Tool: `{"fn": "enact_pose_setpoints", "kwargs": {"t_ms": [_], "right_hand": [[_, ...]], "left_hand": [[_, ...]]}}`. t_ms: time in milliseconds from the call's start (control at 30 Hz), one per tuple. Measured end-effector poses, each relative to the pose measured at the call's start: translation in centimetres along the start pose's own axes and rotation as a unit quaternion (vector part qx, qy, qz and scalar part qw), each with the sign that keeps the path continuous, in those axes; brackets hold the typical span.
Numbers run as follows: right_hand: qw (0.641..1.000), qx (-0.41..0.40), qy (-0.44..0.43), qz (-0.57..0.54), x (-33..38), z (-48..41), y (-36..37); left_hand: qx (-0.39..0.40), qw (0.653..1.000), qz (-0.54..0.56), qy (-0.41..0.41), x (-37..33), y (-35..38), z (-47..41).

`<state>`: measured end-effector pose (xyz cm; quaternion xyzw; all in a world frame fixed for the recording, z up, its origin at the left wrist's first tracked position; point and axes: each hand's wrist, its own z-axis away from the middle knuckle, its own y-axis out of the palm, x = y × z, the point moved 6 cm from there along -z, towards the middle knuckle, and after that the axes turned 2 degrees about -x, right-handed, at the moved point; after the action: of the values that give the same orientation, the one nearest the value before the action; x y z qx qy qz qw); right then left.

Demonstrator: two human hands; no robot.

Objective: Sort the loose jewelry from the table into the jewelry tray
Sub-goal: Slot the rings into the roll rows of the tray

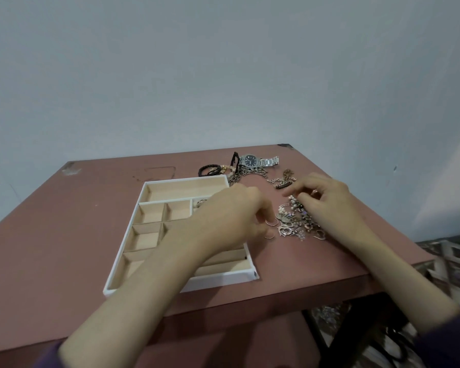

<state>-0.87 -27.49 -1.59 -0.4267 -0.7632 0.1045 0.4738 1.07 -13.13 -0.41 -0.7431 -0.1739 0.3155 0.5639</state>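
The white jewelry tray [143, 193] with beige compartments lies on the left half of the table; one small piece [201, 203] rests in a middle compartment. My left hand [231, 216] reaches across the tray's right side, its curled fingertips touching a thin ring [272, 223]. A second ring [270, 237] lies just below it. I cannot tell whether the first ring is gripped. My right hand [325, 197] hovers over a tangled jewelry pile [294, 224] with its fingers apart.
At the back of the pink table [64, 235] lie a steel watch [252, 160], black cord bracelets [210, 170], linked chains [250, 172] and a chain with a dark bar [283, 183]. The table's right edge drops off beside my right forearm.
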Motion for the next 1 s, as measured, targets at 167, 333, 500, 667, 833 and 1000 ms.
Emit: {"fn": "enact_pose_setpoints", "kwargs": {"t_ms": [167, 333, 500, 667, 833, 1000], "right_hand": [[0.996, 0.077, -0.023, 0.028, 0.8, -0.3, 0.3], [0.964, 0.235, -0.046, 0.112, 1.0, -0.4, 1.6], [0.944, 0.288, -0.072, 0.143, 1.1, -0.9, 2.3], [0.935, 0.302, -0.088, 0.164, 1.8, -1.3, 2.7], [0.914, 0.358, -0.075, 0.175, 2.0, -2.1, 3.6], [0.896, 0.398, -0.055, 0.188, 2.1, -2.4, 4.2]], "left_hand": [[0.016, 0.999, -0.038, -0.020, 0.0, 0.7, -1.2], [0.027, 0.999, -0.038, -0.028, 0.4, 1.2, -1.4], [0.019, 0.999, -0.022, -0.039, 0.6, 1.2, -1.7], [0.031, 0.998, -0.015, -0.044, 0.8, 1.3, -2.0], [0.003, 0.999, -0.006, -0.034, 0.7, 1.2, -2.1], [-0.063, 0.995, 0.071, -0.034, 1.0, 0.4, -0.8]]}}
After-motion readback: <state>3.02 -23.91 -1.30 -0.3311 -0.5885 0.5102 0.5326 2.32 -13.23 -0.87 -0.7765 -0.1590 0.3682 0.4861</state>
